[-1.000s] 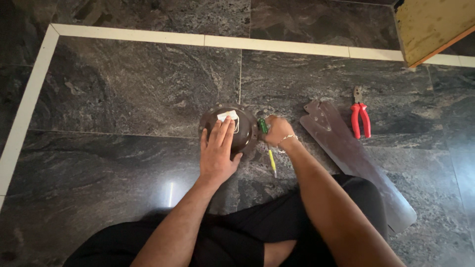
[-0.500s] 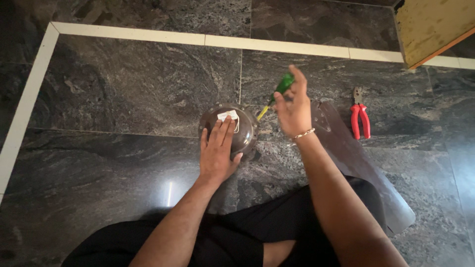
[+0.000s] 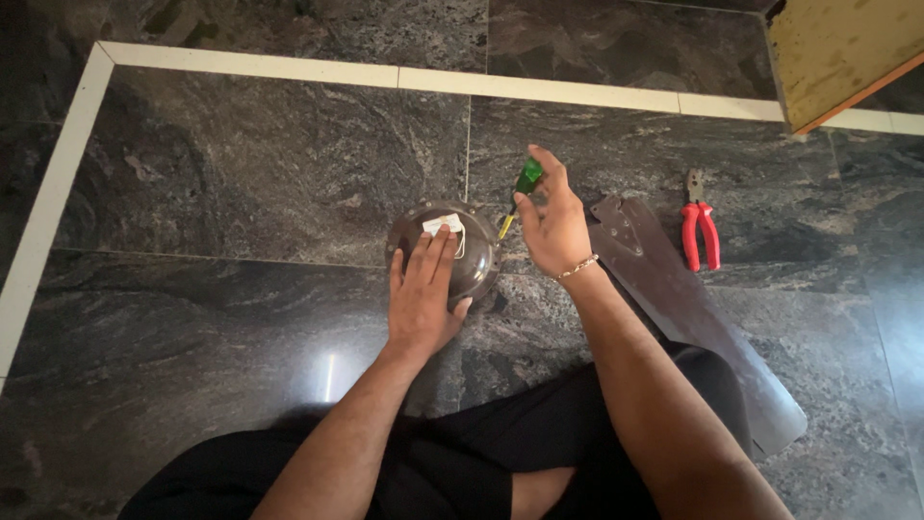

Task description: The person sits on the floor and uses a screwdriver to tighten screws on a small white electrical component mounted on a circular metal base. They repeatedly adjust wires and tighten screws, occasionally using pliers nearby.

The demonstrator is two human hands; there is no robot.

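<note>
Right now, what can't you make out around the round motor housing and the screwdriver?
- Head view: the left hand hides much of the round motor housing.
- The screwdriver tip: too small to tell what it touches.
- The fan blade near end is partly hidden behind the right hand forearm.

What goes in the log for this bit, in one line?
left hand: flat on round motor | right hand: holds green screwdriver | floor: blade, red pliers

Glossy dark stone floor [image 3: 241, 193], shiny metal dome [image 3: 476, 260], dull metal blade [image 3: 693, 318], red plastic-handled pliers [image 3: 700, 231].
</note>
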